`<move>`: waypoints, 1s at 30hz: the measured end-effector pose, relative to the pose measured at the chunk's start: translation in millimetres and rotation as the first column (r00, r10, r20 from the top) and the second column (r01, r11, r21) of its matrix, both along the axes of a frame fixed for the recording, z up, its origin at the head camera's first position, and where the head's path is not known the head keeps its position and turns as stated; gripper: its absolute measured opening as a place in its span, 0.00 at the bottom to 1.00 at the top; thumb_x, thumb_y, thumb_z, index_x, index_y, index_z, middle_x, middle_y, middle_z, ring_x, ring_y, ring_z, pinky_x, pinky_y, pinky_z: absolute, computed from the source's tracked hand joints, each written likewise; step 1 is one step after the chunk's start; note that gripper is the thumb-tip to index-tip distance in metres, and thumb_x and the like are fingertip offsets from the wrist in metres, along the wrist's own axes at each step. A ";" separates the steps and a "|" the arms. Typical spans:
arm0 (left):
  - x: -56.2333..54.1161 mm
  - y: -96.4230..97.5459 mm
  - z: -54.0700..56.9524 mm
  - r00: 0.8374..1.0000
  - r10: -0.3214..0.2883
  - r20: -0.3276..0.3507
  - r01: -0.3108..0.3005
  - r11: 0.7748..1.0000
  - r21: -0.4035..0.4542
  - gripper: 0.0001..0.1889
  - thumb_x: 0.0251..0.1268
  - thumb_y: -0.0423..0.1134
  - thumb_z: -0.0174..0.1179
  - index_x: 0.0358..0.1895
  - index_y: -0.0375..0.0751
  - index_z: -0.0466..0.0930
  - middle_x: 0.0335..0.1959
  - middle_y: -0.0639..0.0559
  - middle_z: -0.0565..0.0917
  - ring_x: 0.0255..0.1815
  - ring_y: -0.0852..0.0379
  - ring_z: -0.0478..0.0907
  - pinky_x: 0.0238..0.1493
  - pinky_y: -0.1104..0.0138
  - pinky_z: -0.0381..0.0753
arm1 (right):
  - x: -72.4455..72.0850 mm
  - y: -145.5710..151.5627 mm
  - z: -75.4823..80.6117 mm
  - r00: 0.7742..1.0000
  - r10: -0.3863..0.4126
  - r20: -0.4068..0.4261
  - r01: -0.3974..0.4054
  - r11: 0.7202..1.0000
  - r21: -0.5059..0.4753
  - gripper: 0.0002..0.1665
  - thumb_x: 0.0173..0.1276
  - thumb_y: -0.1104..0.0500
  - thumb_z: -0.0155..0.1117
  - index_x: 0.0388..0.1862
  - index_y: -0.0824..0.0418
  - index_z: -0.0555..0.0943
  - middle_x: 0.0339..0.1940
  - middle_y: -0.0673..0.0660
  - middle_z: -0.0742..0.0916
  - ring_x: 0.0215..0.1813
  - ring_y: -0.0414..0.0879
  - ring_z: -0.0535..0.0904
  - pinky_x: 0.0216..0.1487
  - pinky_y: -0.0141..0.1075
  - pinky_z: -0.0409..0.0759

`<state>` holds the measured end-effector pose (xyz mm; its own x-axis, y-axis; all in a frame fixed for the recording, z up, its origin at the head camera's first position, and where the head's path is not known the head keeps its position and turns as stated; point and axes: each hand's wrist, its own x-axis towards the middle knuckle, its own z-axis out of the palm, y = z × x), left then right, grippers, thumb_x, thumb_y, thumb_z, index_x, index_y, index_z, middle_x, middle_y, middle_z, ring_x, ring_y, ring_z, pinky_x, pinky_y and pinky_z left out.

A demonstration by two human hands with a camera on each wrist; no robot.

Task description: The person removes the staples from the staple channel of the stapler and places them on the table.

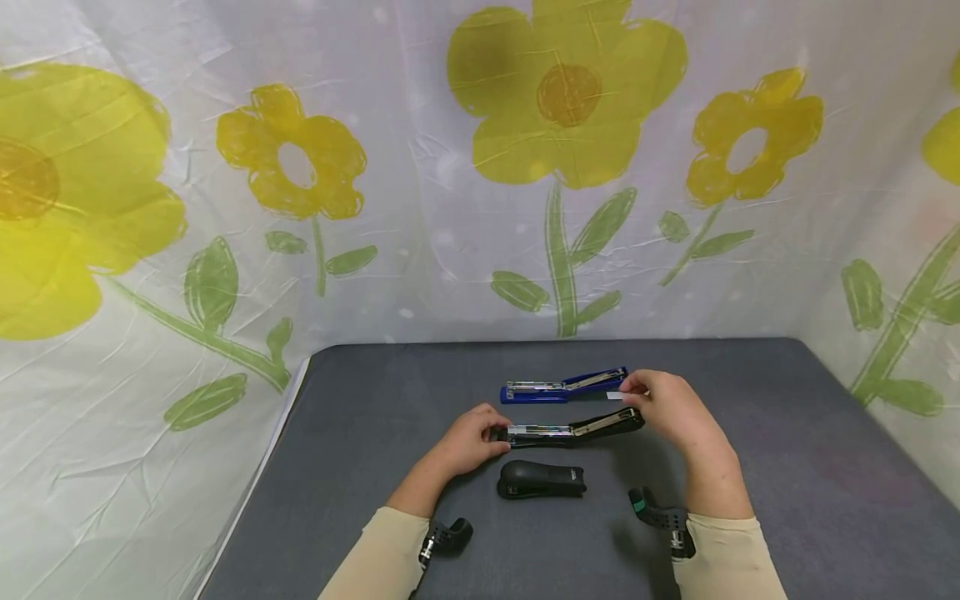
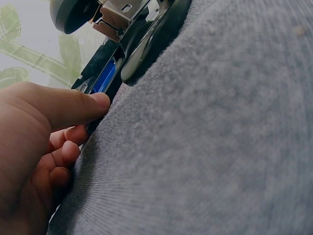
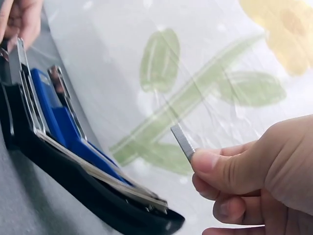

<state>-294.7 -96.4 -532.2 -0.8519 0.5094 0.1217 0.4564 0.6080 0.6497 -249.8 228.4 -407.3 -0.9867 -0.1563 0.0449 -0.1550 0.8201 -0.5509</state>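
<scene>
In the head view an opened black stapler [image 1: 540,435] lies across the middle, its top arm swung out to the right. My left hand [image 1: 467,442] grips its left end between thumb and fingers. My right hand [image 1: 670,410] is over the stapler's right end and pinches a short strip of staples [image 3: 183,142] between thumb and forefinger, the strip's free end sticking out. Behind lies a blue stapler [image 1: 536,392], opened the same way. Nearer the person sits a closed black stapler [image 1: 541,481], which also shows partly in the left wrist view.
Everything lies on a dark grey table [image 1: 390,392]. A white curtain [image 1: 420,208] printed with yellow flowers hangs along the back and both sides. The blue stapler lies close behind the opened black one.
</scene>
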 end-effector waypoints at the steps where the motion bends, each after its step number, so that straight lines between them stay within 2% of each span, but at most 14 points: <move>1: 0.0 0.2 0.4 1.000 0.000 0.000 0.000 1.000 0.000 0.17 0.65 0.38 0.72 0.55 0.39 0.86 0.39 0.57 0.77 0.30 0.64 0.69 0.34 0.68 0.72 | 0.3 2.6 0.0 1.000 -0.002 0.002 0.002 1.000 0.000 0.06 0.75 0.64 0.64 0.47 0.65 0.84 0.44 0.60 0.87 0.46 0.57 0.82 0.46 0.53 0.79; 8: 1.4 2.0 3.4 1.000 0.005 0.001 -0.005 1.000 0.002 0.17 0.65 0.37 0.72 0.55 0.38 0.86 0.39 0.56 0.77 0.30 0.62 0.69 0.34 0.67 0.72 | 1.4 21.5 -2.8 1.000 -0.017 0.019 0.017 1.000 -0.002 0.07 0.75 0.65 0.64 0.46 0.68 0.82 0.41 0.62 0.86 0.45 0.59 0.81 0.47 0.55 0.78; 17: 0.5 0.9 2.5 1.000 0.007 0.008 -0.007 1.000 0.007 0.17 0.65 0.38 0.72 0.56 0.38 0.86 0.39 0.57 0.77 0.31 0.62 0.69 0.34 0.67 0.72 | -2.6 48.9 -14.5 0.992 -0.075 0.100 0.078 0.997 -0.022 0.10 0.76 0.65 0.62 0.50 0.72 0.81 0.45 0.67 0.85 0.49 0.64 0.80 0.50 0.58 0.77; 23: -0.1 -0.3 2.6 1.000 0.007 0.018 -0.007 1.000 0.001 0.17 0.66 0.39 0.72 0.56 0.40 0.86 0.39 0.58 0.77 0.31 0.63 0.70 0.34 0.68 0.72 | -8.8 64.6 -30.5 0.982 -0.093 0.164 0.101 0.994 -0.038 0.10 0.77 0.66 0.60 0.49 0.74 0.80 0.47 0.70 0.84 0.49 0.64 0.79 0.51 0.59 0.76; 30: 1.1 -0.2 1.5 1.000 0.011 0.016 -0.011 1.000 0.005 0.17 0.66 0.39 0.72 0.56 0.40 0.86 0.39 0.58 0.77 0.31 0.63 0.70 0.34 0.68 0.73 | -17.0 69.5 -53.3 0.986 -0.026 0.167 0.036 0.998 -0.055 0.07 0.74 0.67 0.63 0.45 0.72 0.82 0.40 0.63 0.85 0.44 0.56 0.79 0.48 0.55 0.78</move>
<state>-293.6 -96.5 -530.7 -0.8593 0.4994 0.1106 0.4391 0.6092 0.6604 -266.8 297.9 -460.6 -0.9855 -0.1275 -0.1123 -0.0323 0.7894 -0.6130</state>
